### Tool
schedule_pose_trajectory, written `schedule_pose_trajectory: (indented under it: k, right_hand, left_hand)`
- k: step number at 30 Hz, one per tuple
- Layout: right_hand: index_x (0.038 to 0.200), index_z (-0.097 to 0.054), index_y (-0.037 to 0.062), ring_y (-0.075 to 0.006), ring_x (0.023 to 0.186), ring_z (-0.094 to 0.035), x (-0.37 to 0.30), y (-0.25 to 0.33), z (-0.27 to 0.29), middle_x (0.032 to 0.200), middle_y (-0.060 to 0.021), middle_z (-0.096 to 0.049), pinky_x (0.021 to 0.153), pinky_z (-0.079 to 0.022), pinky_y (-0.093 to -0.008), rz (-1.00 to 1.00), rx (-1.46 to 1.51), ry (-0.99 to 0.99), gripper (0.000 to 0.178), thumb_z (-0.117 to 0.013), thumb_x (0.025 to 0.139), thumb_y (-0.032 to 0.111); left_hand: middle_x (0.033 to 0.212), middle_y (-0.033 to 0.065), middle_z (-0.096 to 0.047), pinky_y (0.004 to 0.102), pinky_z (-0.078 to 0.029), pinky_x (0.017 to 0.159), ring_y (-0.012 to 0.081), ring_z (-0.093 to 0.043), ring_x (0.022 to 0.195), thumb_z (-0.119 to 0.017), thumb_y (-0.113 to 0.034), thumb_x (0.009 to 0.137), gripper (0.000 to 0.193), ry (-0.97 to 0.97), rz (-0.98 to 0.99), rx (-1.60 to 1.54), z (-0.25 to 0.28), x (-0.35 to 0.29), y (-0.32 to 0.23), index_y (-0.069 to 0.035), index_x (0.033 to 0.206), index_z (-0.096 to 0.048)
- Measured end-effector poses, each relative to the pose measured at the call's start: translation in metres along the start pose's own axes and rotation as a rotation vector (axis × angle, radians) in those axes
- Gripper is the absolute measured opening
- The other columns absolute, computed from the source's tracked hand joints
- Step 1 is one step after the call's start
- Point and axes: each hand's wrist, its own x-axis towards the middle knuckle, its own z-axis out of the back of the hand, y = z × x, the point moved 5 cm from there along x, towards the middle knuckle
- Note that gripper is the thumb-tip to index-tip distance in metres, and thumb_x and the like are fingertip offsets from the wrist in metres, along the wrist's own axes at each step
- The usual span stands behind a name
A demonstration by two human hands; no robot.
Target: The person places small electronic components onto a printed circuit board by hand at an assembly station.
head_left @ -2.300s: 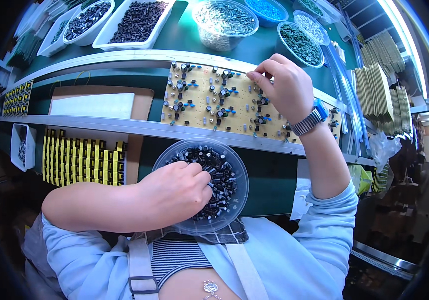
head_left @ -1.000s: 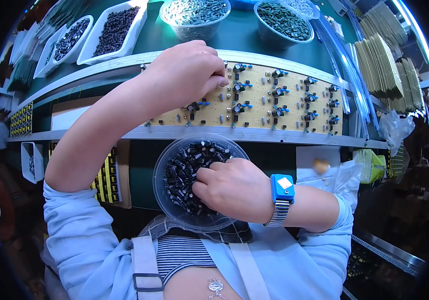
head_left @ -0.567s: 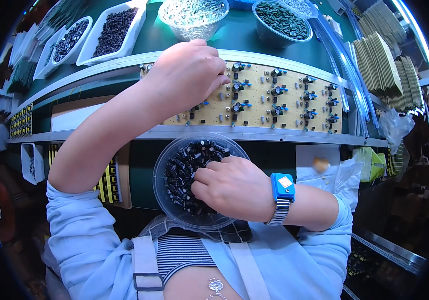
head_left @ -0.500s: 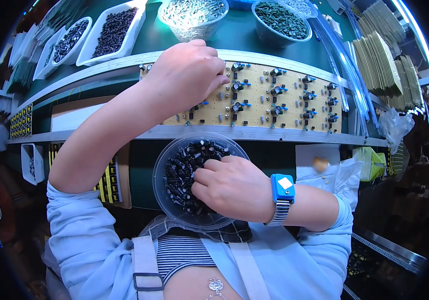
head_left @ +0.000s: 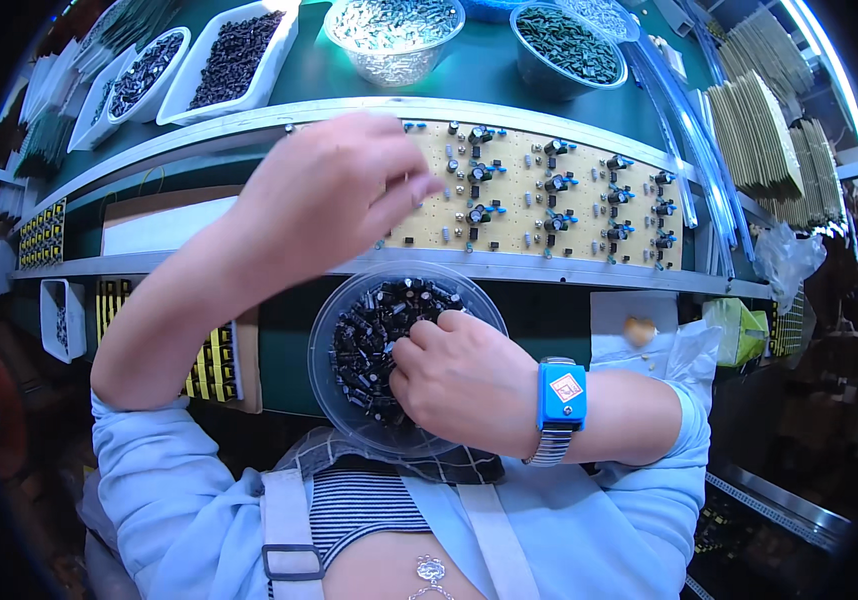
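My left hand (head_left: 334, 190), smeared by motion, hangs over the left part of a tan circuit board panel (head_left: 509, 205). Its fingers curl, but whether anything is between them does not show. Rows of black capacitors and small blue and grey parts stand on the panel; my left hand and forearm cover its left end. My right hand (head_left: 464, 380), with a blue strap (head_left: 562, 393) at the wrist, reaches into a clear round plastic bowl (head_left: 324, 400). The bowl holds many loose black capacitors (head_left: 359, 355). Its fingers are bent closed among them, and the fingertips are hidden.
A metal rail (head_left: 589, 271) runs along the panel's near edge. Behind the panel are white trays (head_left: 274, 75) of dark parts and round tubs (head_left: 549, 80). Clear plastic tubes (head_left: 704, 170) and stacked boards (head_left: 754, 140) lie at right. A green packet (head_left: 737, 330) sits beyond my right forearm.
My left hand has pulled back from the panel, down and to the left. My right hand stays in the bowl, its wrist slightly turned.
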Motion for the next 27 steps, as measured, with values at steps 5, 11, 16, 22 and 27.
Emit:
schedule_pose_trajectory:
  k: [5, 11, 16, 22, 27]
  right_hand:
    - [0.092, -0.064, 0.0071, -0.0222, 0.071, -0.060, -0.009, -0.017, 0.024, 0.083, -0.0068, -0.061, 0.068, -0.049, -0.0303, 0.001, 0.289, -0.210, 0.013, -0.067, 0.081, 0.013]
    - [0.097, -0.066, 0.0038, -0.0145, 0.072, -0.062, -0.038, -0.089, 0.038, 0.092, -0.0058, -0.068, 0.068, -0.051, -0.0254, -0.359, 0.769, -0.649, 0.017, -0.072, 0.082, -0.001]
    - [0.096, -0.072, 0.0029, -0.0104, 0.073, -0.060, -0.050, -0.155, 0.039, 0.095, -0.0044, -0.069, 0.065, -0.048, -0.0203, -0.529, 0.672, -0.869, 0.009, -0.067, 0.089, 0.000]
    - [0.098, -0.073, 0.0014, -0.0092, 0.070, -0.058, -0.050, -0.186, 0.039, 0.090, -0.0045, -0.070, 0.062, -0.045, -0.0188, -0.713, 0.574, -0.687, 0.010, -0.065, 0.092, 0.005]
    - [0.098, -0.073, 0.0004, -0.0126, 0.069, -0.061, -0.045, -0.194, 0.042, 0.085, -0.0064, -0.072, 0.063, -0.049, -0.0226, -0.725, 0.486, -0.597, 0.013, -0.066, 0.091, 0.008]
  left_hand:
    - [0.083, 0.0069, -0.061, 0.0330, -0.046, 0.067, 0.0222, -0.056, 0.073, -0.070, -0.009, 0.084, 0.007, 0.147, 0.049, -0.234, 0.003, -0.030, -0.018, -0.002, 0.085, -0.066]
    - [0.092, 0.0072, -0.064, 0.0330, -0.048, 0.071, 0.0232, -0.060, 0.082, -0.071, -0.013, 0.084, 0.013, 0.410, -0.115, -0.270, -0.017, -0.056, -0.053, -0.004, 0.093, -0.066]
    - [0.088, 0.0103, -0.061, 0.0337, -0.050, 0.075, 0.0248, -0.059, 0.081, -0.064, -0.012, 0.086, 0.010, 0.370, -0.353, -0.134, -0.033, -0.067, -0.076, -0.002, 0.087, -0.064]
    - [0.091, 0.0114, -0.060, 0.0335, -0.051, 0.076, 0.0234, -0.058, 0.082, -0.061, -0.007, 0.085, 0.007, 0.563, -0.348, -0.074, -0.034, -0.072, -0.075, -0.002, 0.088, -0.064]
    - [0.091, 0.0120, -0.059, 0.0324, -0.051, 0.075, 0.0236, -0.058, 0.083, -0.060, -0.006, 0.085, 0.006, 0.549, -0.317, -0.097, -0.036, -0.075, -0.075, -0.001, 0.087, -0.063]
